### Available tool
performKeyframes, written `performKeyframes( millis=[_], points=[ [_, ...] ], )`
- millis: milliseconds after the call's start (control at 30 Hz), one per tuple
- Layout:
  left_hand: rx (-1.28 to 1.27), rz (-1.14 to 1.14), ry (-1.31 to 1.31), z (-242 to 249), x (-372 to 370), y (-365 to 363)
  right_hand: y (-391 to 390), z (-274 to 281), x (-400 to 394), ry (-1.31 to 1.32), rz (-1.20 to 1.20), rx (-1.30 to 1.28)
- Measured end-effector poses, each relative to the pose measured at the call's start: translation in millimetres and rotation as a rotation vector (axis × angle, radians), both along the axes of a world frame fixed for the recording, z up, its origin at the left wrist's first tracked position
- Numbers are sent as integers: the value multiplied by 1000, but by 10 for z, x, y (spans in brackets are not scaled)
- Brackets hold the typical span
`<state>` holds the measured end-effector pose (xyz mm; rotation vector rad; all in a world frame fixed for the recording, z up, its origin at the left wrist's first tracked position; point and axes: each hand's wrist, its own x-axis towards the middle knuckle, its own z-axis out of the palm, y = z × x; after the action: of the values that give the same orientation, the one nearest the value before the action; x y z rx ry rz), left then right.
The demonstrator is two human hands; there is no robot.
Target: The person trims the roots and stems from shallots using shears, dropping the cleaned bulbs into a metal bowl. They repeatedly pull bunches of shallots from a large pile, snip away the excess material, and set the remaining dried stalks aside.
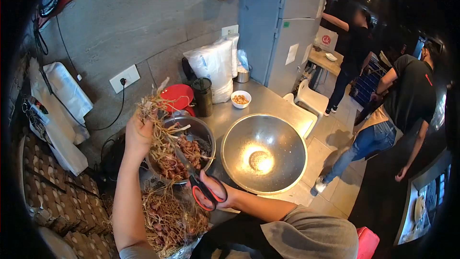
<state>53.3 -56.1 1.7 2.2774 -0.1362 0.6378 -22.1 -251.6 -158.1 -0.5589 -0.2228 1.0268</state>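
Observation:
My left hand is closed around the dry stalks of a bunch of shallots, which hangs over a metal pot. More small reddish bulbs show inside the pot. My right hand grips scissors with black and red handles. Their blades point up and left, overlapping the bulbs of the bunch in this view. Below the pot, close to my body, lies a large heap of shallots with dry stalks and roots, partly in clear plastic.
A wide steel bowl stands right of the pot. Behind are a white bowl of small pieces, a dark canister, a red container and white plastic packs. Stacked egg trays stand left. Two people are at the right.

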Motion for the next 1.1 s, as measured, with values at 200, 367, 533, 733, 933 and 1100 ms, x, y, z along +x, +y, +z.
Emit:
performKeyframes(
  millis=[200, 367, 533, 733, 933, 1100],
  points=[
    [-317, -17, -138, 125, 77, 499, -100, -134, -118, -113, 98, -119],
    [-514, 278, -230, 564, -66, 1074, -235, -212, -110, -98, 177, -148],
    [-517, 189, -477, 1128, -673, 1358, -258, -342, -21, -135, 188, -81],
    [-553, 390, -517, 1177, -1367, 2222, -273, -174, -35, -37, 13, -141],
    [-478, 728, -447, 561, -1859, 2256, -220, -122, 6, -127, -81, -269],
    [-92, 869, -248, -937, -2067, 2790, -189, -84, 8, -166, -74, -288]
  ],
)
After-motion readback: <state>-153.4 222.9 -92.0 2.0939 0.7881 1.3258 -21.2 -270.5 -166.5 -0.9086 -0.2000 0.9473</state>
